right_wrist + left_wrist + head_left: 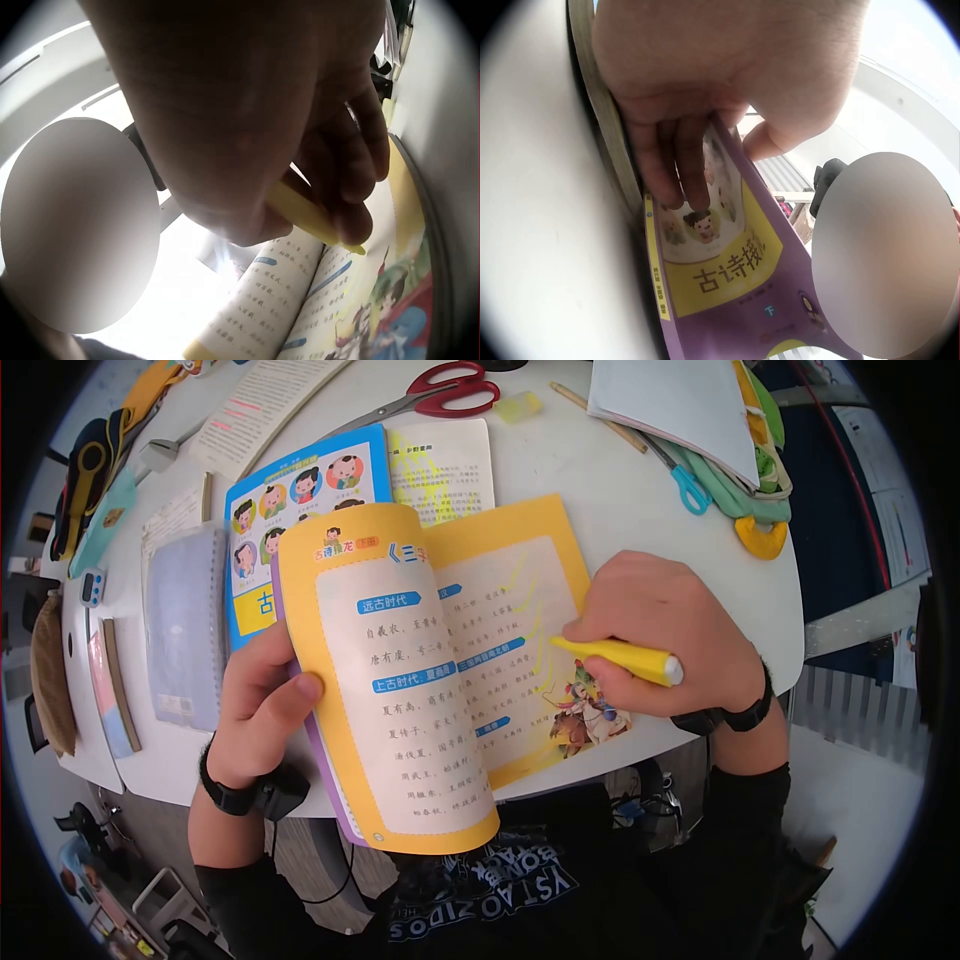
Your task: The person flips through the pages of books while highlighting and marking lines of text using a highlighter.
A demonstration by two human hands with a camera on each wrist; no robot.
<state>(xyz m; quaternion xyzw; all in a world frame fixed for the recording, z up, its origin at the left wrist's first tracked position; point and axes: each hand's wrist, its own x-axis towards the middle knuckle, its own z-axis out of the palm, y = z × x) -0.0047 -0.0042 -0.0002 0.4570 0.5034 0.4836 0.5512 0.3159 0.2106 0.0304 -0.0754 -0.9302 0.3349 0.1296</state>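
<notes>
An illustrated booklet with yellow page borders (470,838) lies open in front of me, its left page curving up off the table. My left hand (262,705) grips its left edge, thumb on the page side and fingers behind. In the left wrist view those fingers lie against the purple cover (727,326). Over the right page, my right hand (655,622) pinches a yellow highlighter (635,660), tip toward the page. Yellow strokes mark the text there, above a picture of a rider on a horse (590,715). The right wrist view shows the highlighter's tip (356,248) right at the page.
Behind the booklet lie a blue-covered booklet (240,515) and a marked text page (462,465). Red-handled scissors (455,392) are at the back. A spiral notebook (185,630) lies left; white papers (665,400), teal scissors (690,490) and a green-yellow pouch (750,505) sit right.
</notes>
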